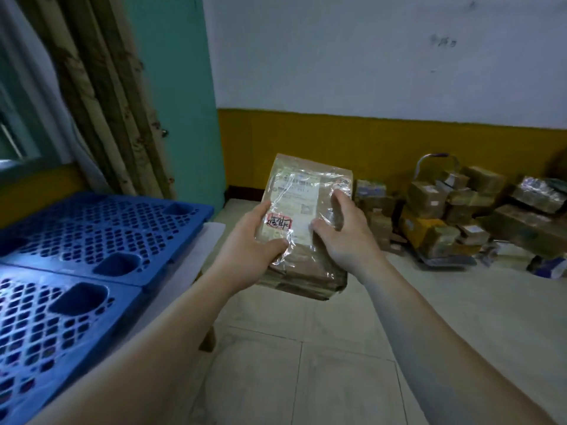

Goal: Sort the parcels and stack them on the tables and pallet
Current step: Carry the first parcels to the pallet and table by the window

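Observation:
I hold a brown cardboard parcel (302, 210) wrapped in clear tape in front of me, above the tiled floor. It carries a white shipping label and a red-edged sticker with black writing. My left hand (254, 240) grips its left lower edge, thumb on the sticker. My right hand (340, 231) grips its right side, fingers curled over the top face. A blue perforated plastic pallet (101, 228) lies on a table at my left, with a second blue pallet (46, 332) nearer to me.
A heap of taped cardboard parcels (454, 216) lies on the floor against the yellow-and-white wall at the right, around a small cart with a curved handle (435, 161). A patterned curtain (107, 102) and a teal wall panel stand at the left.

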